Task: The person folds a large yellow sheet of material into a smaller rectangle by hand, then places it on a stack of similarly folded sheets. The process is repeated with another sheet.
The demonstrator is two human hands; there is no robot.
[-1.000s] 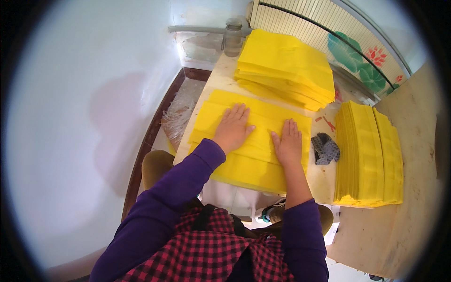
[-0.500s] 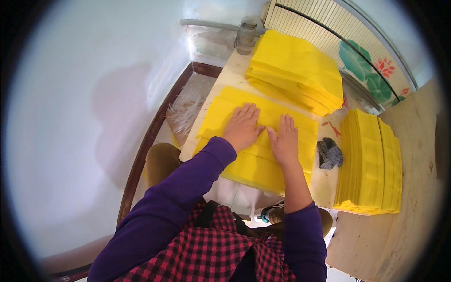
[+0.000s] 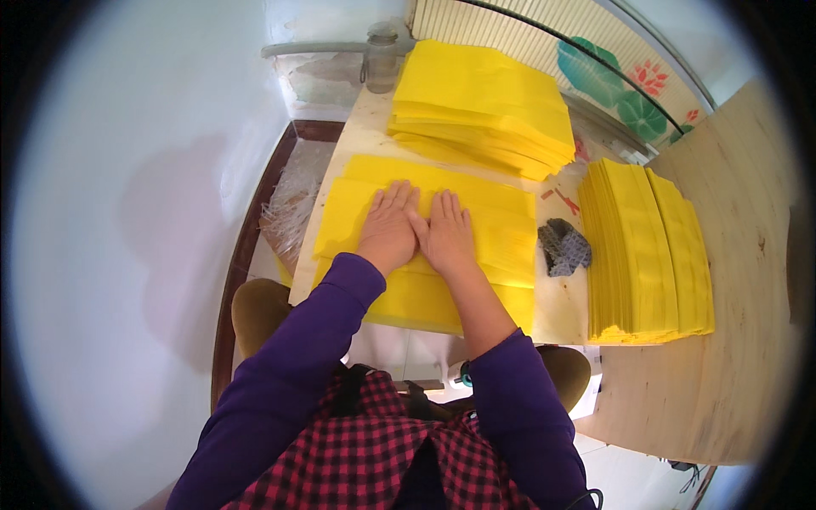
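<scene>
Yellow sheet (image 3: 493, 229) lies under both hands — left hand (image 3: 389, 228), right hand (image 3: 445, 234) (flat, side by side).

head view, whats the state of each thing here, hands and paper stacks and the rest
left hand: flat, palm down on the yellow sheets
right hand: flat, palm down, beside the left hand
yellow sheets: lying flat under both hands
far stack: piled, untouched
right stack: neatly piled on the wooden board
grey cloth: crumpled, apart from the hands
jar: upright, lid on
</scene>
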